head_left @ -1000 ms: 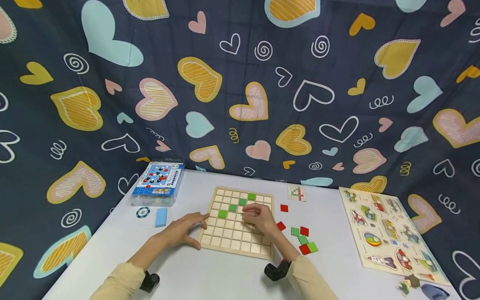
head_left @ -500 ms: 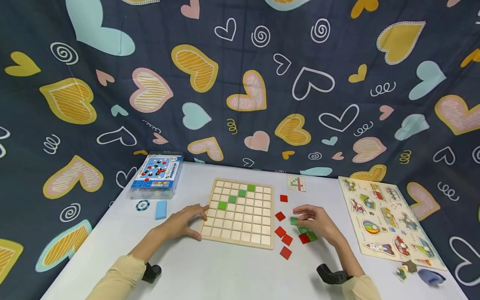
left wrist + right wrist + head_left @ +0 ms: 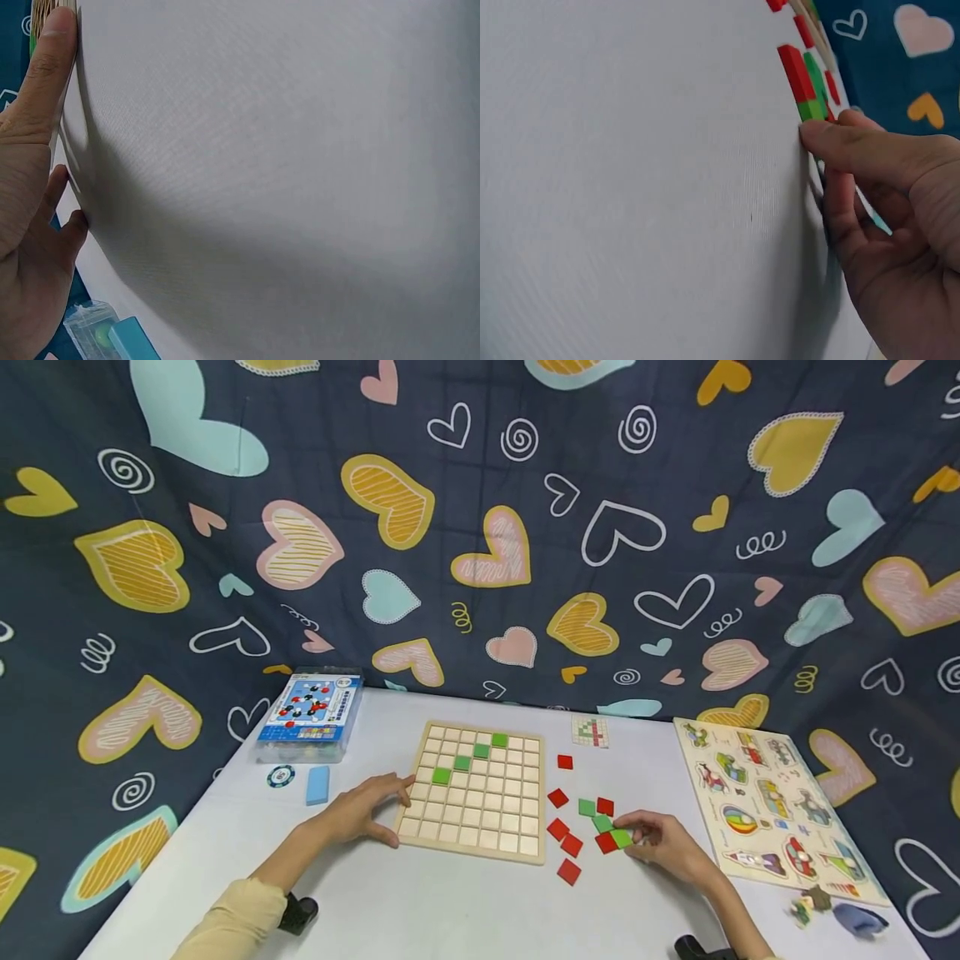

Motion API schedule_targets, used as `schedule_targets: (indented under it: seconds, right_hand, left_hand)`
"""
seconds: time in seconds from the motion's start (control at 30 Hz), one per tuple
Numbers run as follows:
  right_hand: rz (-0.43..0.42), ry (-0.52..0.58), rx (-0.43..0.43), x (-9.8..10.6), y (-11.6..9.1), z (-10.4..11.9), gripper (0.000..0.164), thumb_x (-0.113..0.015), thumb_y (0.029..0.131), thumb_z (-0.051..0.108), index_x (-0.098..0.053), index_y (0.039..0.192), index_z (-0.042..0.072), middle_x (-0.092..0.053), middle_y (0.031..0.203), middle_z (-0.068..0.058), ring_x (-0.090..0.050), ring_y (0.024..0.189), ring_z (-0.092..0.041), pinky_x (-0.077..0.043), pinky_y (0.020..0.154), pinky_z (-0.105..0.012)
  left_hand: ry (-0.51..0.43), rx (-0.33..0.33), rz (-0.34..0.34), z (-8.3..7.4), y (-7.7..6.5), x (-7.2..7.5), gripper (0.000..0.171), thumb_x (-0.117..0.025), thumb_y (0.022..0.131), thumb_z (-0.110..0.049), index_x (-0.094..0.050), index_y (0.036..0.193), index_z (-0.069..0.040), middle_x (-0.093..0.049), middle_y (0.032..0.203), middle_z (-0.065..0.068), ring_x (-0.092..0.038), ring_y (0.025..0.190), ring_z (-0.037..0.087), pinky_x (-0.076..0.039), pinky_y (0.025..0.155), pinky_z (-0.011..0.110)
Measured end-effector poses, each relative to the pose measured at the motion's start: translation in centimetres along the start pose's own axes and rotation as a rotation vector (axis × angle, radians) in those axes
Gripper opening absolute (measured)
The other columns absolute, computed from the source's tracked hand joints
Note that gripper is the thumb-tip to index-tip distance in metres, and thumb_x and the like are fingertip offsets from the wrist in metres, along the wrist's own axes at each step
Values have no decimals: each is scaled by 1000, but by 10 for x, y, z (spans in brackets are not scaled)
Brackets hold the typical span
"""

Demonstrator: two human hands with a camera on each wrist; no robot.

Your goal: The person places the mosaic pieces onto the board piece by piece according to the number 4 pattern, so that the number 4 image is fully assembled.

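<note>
The left hand (image 3: pixel 367 810) is relaxed, with its fingers at the left side of the wooden board (image 3: pixel 472 817); the left wrist view adds that its thumb lies along the board's edge. The right hand (image 3: pixel 666 845) has thumb and fingers bent about the bright green tile (image 3: pixel 622 838), but I cannot tell if they already grasp it. In the right wrist view, the thumb's tip touches this tile, which lies against a red tile (image 3: pixel 606 842).

The board is divided into cells, and four of them carry green squares (image 3: pixel 462 763), in a slanting row. To the left stands a clear case (image 3: pixel 303 753); only the left wrist view shows a round green thing (image 3: pixel 103 335) through clear plastic, beside the blue block (image 3: pixel 135 339). The case's blue cover (image 3: pixel 315 706) has printed writing, and the chip (image 3: pixel 281 776) also has marks; both are too small for reading.
</note>
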State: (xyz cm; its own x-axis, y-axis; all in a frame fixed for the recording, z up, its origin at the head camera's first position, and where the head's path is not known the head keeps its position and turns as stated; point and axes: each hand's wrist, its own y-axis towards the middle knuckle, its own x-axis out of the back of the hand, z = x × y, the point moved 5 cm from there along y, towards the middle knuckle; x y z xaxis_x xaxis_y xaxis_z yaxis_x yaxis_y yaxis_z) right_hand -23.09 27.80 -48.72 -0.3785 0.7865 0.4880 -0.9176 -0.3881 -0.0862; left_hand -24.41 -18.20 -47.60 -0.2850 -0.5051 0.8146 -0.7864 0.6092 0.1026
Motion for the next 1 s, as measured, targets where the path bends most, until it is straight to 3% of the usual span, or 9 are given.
schedule_targets:
  seconds: [0.2, 0.37, 0.67, 0.77, 1.0]
  right_hand:
    - [-28, 77, -11, 2, -9, -7, 34, -69, 85, 3, -58, 115, -10, -63, 90, -14, -55, 72, -7, -48, 59, -20]
    - [-64, 70, -5, 2, -10, -11, 30, -69, 86, 5, -61, 111, -9, -64, 91, -13, -57, 73, -5, -52, 63, -20]
    - [-18, 33, 47, 3, -8, -10, 30, -67, 88, 6, -62, 114, -7, -65, 92, -10, -55, 71, -5, -51, 62, -19]
    - [-87, 46, 20, 7, -10, -12, 31, -69, 86, 5, -62, 112, -9, -67, 92, -12, -59, 73, -5, -52, 64, -19]
    - [-301, 132, -148, 11, -11, -11, 38, -74, 82, 7, -62, 115, -9, -69, 104, -19, -68, 84, -7, -55, 73, -19]
  left_hand:
    - [-22, 3, 13, 0, 0, -3, 47, -82, 66, -35, -56, 102, -17, -44, 145, 18, -37, 130, 50, -33, 100, 69]
    - [-21, 18, 20, 2, 0, -3, 47, -82, 65, -35, -57, 101, -19, -43, 146, 17, -35, 131, 50, -33, 98, 70]
    - [-28, 22, 18, 2, 2, -3, 48, -82, 65, -35, -57, 102, -20, -42, 146, 16, -34, 132, 49, -32, 97, 72]
    - [-26, 14, 17, 2, 2, -4, 48, -82, 65, -35, -57, 102, -20, -42, 146, 16, -35, 131, 49, -32, 99, 71]
    - [-21, 5, 15, 1, 2, -3, 48, -82, 65, -36, -56, 102, -19, -43, 145, 18, -35, 130, 51, -33, 99, 70]
